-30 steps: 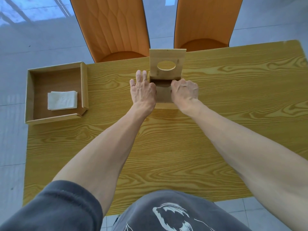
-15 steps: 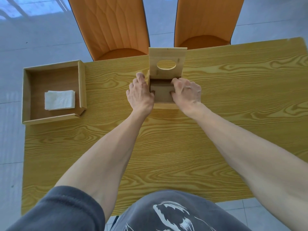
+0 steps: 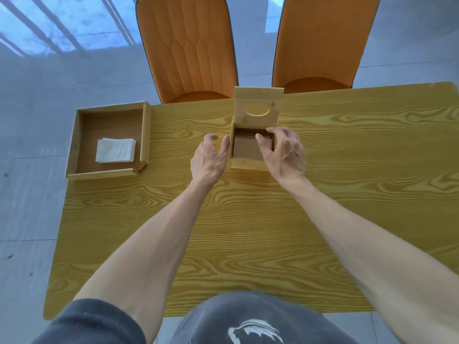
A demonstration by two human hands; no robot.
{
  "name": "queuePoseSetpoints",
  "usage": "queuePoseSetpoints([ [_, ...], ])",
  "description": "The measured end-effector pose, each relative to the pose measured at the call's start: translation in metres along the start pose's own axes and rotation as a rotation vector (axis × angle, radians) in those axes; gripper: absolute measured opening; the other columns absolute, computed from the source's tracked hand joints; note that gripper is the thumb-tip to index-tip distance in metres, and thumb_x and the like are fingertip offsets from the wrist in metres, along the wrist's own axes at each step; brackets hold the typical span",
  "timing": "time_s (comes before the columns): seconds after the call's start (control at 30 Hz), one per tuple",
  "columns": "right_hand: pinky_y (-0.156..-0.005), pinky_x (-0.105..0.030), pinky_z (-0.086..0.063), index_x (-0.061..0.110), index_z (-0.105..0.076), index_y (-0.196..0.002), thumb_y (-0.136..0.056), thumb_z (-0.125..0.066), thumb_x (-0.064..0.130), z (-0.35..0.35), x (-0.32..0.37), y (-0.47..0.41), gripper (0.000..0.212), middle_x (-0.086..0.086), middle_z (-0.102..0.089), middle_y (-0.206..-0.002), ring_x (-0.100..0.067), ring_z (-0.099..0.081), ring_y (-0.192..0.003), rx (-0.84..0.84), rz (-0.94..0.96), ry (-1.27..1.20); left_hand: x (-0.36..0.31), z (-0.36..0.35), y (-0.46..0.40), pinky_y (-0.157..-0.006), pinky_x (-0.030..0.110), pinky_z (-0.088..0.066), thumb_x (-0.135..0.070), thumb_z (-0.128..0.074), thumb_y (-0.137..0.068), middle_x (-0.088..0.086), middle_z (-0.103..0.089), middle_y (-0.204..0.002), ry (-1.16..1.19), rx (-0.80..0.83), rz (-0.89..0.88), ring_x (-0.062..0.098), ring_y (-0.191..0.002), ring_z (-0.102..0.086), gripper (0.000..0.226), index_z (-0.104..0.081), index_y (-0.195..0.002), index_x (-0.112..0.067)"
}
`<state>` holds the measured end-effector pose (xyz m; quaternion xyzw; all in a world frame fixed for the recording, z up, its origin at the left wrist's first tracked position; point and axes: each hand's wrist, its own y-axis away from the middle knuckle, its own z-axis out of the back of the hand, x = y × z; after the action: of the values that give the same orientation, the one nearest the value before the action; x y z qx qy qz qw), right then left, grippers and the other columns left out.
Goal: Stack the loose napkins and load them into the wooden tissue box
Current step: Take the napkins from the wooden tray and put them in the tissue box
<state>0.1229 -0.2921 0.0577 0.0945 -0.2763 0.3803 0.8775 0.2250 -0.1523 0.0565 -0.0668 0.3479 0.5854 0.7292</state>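
A small wooden tissue box (image 3: 244, 163) stands at the table's far middle, its lid (image 3: 258, 105) with an oval hole tipped up at the back. Its inside shows only a bare brown bottom. My left hand (image 3: 210, 158) hovers just left of the box, fingers spread, holding nothing. My right hand (image 3: 283, 151) hangs over the box's right wall, fingers curled loosely and apart, nothing in them. A stack of white napkins (image 3: 115, 150) lies in a wooden tray (image 3: 146, 135) at the table's far left.
The yellow wood-grain table (image 3: 248, 232) has its left edge just past the tray. Two orange chairs (image 3: 188, 50) stand behind the far edge. Grey tiled floor surrounds the table.
Both hands have lifted off the tissue box's sides and drawn back slightly. Their fingers have spread. The box and its raised lid stay in place.
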Motion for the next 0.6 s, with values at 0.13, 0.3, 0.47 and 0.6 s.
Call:
queuePoseSetpoints([
  [0.13,-0.099,-0.042,-0.045,0.013,-0.059,-0.132,-0.099,-0.046,0.050,0.000,0.007,0.009,0.051,-0.011,-0.059,-0.137,-0.028,-0.055,-0.124,0.076,0.064,0.047,0.014,0.018,0.018,-0.099,0.048,-0.046,-0.062,-0.036,-0.097,0.009,-0.062,-0.132,-0.084,-0.079,-0.036,0.027,-0.118,-0.060,0.057,-0.052,-0.133,-0.020],
  [0.3,-0.105,-0.044,-0.041,0.014,-0.058,-0.134,-0.099,-0.046,0.050,-0.006,0.034,0.019,0.051,-0.011,-0.056,-0.142,-0.028,-0.050,-0.131,0.124,0.141,0.038,0.043,0.047,0.044,-0.100,0.049,-0.044,-0.060,-0.036,-0.097,0.009,-0.062,-0.133,-0.119,-0.191,0.043,0.029,-0.119,-0.059,0.056,-0.054,-0.132,-0.021],
  [0.47,-0.106,-0.043,-0.040,0.017,-0.055,-0.136,-0.099,-0.043,0.053,-0.022,0.075,0.036,0.053,-0.006,-0.053,-0.144,-0.025,-0.048,-0.133,0.194,0.221,0.002,0.080,0.079,0.061,-0.100,0.048,-0.043,-0.060,-0.036,-0.097,0.009,-0.062,-0.132,-0.126,-0.268,0.108,0.029,-0.119,-0.058,0.056,-0.054,-0.132,-0.021],
  [0.6,-0.106,-0.044,-0.038,0.015,-0.052,-0.139,-0.100,-0.042,0.052,-0.039,0.111,0.045,0.055,-0.006,-0.051,-0.146,-0.025,-0.048,-0.133,0.238,0.251,0.002,0.110,0.109,0.061,-0.101,0.047,-0.040,-0.058,-0.037,-0.098,0.008,-0.063,-0.129,-0.112,-0.315,0.141,0.029,-0.121,-0.056,0.052,-0.055,-0.130,-0.021],
])
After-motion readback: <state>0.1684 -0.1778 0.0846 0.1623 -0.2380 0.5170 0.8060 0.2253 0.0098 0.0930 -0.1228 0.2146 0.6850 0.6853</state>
